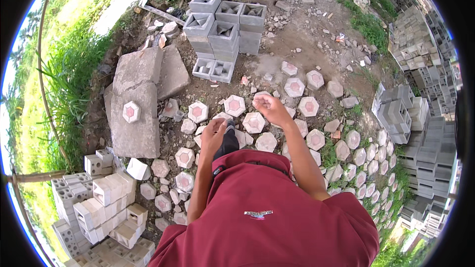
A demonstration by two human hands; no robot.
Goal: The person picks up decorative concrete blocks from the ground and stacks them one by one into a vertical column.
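Observation:
My left hand (213,132) hovers by my dark trouser leg, its fingers loosely bent and apart, with nothing seen in it. Ahead and to the right, my right hand (271,109) is half curled with thumb and fingers apart, also holding nothing that shows. Around both hands lie hexagonal concrete paving blocks with pinkish centres. The closest include one block (234,105) between the hands, another (254,122) below my right hand, and a third (198,111) beyond my left hand. My right hand partly covers a further block behind it.
Grey hollow blocks (221,34) stand stacked ahead. To the left a cracked concrete slab (133,131) carries one hexagonal block (131,111). Pale hollow blocks (106,202) are piled at the lower left. More stacks (430,155) line the right side. Rubble and many pavers cover the ground.

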